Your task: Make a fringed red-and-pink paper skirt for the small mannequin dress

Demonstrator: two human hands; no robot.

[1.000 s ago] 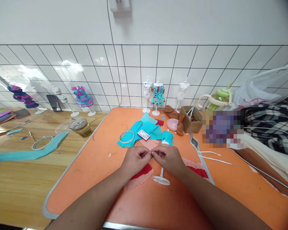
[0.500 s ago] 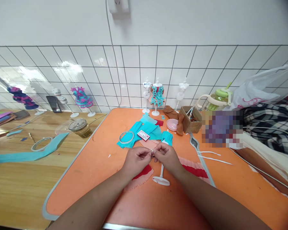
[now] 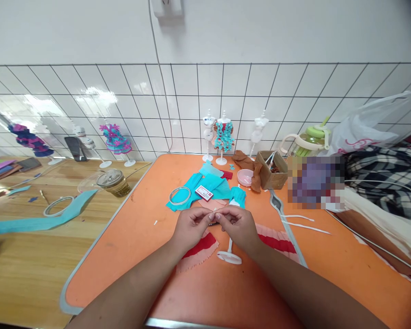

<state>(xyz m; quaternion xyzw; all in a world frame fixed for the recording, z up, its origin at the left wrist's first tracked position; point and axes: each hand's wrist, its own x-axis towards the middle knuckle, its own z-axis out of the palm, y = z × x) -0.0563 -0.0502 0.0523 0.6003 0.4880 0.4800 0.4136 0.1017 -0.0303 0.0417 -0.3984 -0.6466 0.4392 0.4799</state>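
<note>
My left hand and my right hand meet fingertip to fingertip over the orange mat. Both are pinched closed on something too small and covered to make out. Just below my right hand stands a white round stand base, its post running up behind that hand. Red and pink crepe strips lie beneath my left wrist and by my right forearm. Beyond my fingers are turquoise fabric, a red-and-white small box and a tape ring.
Small mannequins stand along the tiled wall. A pink dish and a wooden box of tools are at the back right, near a green-lidded jug. A lidded cup sits on the wooden table at left.
My fingertips have drawn closer together, with the thumbs shifted slightly. The pale bit seen between them before is now mostly covered.
</note>
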